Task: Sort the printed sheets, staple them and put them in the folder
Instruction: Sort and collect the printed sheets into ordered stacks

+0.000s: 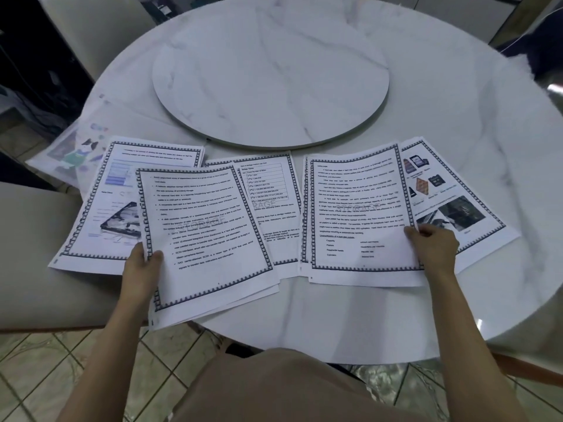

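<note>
Sheets (210,239) gripped by both hands' fingers (422,231)

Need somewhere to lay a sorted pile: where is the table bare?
Bare: the marble turntable, the table right of it, and its near edge in front of the person. Crowded: the row of printed sheets between.

1. The left grip (143,264) pinches the left edge of a fanned stack of bordered text sheets (207,239), whose near end overhangs the marble desk (457,102).
2. The right grip (432,246) holds another text sheet (359,214), which overlaps a photo sheet (451,190).
3. Between the two lies a sheet with a number table (268,190).
4. Far left, a hard-disk diagram sheet (103,208) lies at the edge of a clear folder (73,147).
5. A round turntable (271,83) sits mid-desk.
</note>
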`<state>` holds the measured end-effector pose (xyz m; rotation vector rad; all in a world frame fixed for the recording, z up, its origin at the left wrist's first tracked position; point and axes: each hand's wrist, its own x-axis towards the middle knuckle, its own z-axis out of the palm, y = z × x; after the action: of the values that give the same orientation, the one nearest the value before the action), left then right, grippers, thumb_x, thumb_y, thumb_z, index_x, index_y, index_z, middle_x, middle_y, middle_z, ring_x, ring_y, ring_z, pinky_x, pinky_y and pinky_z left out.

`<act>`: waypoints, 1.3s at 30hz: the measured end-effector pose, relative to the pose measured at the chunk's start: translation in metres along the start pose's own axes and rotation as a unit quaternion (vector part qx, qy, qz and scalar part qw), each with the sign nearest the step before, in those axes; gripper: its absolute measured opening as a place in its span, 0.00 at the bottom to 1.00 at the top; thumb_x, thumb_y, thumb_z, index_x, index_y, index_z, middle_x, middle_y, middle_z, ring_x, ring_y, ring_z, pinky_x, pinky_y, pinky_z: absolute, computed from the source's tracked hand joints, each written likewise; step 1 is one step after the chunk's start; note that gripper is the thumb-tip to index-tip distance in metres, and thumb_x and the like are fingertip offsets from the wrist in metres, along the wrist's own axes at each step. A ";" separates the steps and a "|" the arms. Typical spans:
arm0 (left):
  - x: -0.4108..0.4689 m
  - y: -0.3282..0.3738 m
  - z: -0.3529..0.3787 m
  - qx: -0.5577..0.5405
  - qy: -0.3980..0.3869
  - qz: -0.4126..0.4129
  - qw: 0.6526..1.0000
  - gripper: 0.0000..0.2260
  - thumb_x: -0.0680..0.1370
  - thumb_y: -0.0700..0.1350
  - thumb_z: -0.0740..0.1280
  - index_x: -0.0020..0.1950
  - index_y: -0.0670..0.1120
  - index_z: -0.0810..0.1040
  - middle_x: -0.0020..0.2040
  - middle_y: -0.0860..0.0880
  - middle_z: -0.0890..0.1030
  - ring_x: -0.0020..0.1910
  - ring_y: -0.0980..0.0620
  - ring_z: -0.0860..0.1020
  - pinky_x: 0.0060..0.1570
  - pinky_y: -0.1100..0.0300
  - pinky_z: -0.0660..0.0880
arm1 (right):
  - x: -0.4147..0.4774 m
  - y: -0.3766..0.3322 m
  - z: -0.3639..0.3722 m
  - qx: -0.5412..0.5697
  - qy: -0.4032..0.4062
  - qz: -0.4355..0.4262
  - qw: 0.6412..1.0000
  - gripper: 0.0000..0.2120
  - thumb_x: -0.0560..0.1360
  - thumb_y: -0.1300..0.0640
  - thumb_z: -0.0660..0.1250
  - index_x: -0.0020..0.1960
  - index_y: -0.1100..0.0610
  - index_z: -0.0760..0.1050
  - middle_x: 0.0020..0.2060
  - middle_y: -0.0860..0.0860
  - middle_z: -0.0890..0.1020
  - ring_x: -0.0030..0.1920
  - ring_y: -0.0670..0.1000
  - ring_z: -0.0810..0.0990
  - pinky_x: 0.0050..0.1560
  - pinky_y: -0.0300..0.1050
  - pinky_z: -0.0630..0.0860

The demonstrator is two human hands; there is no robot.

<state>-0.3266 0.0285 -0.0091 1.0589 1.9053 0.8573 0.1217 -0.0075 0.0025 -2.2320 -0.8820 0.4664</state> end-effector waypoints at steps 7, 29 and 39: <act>-0.002 0.001 0.006 -0.013 -0.010 -0.001 1.000 0.15 0.80 0.38 0.56 0.67 0.41 0.68 0.66 0.40 0.73 0.63 0.40 0.72 0.61 0.48 0.68 | 0.002 0.000 -0.008 0.055 0.112 -0.042 0.991 0.09 0.76 0.63 0.62 0.38 0.60 0.75 0.22 0.45 0.75 0.27 0.42 0.69 0.29 0.27 0.64; 0.002 -0.003 0.001 -0.017 -0.030 -0.001 0.999 0.15 0.80 0.37 0.56 0.67 0.39 0.68 0.65 0.39 0.73 0.62 0.39 0.72 0.60 0.49 0.68 | 0.025 -0.017 -0.008 0.248 0.135 0.125 0.951 0.11 0.76 0.59 0.63 0.55 0.63 0.78 0.46 0.56 0.81 0.44 0.50 0.73 0.46 0.40 0.70; -0.003 -0.005 -0.001 -0.032 -0.037 -0.004 0.999 0.15 0.80 0.36 0.55 0.66 0.39 0.69 0.64 0.40 0.74 0.59 0.43 0.73 0.56 0.54 0.67 | 0.009 -0.031 0.015 0.234 0.056 0.093 0.966 0.07 0.77 0.58 0.62 0.49 0.60 0.78 0.38 0.52 0.77 0.42 0.50 0.73 0.48 0.44 0.71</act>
<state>-0.3280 0.0234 -0.0113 1.0294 1.8083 0.8564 0.1051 0.0225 0.0132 -1.8860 -0.4463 0.5623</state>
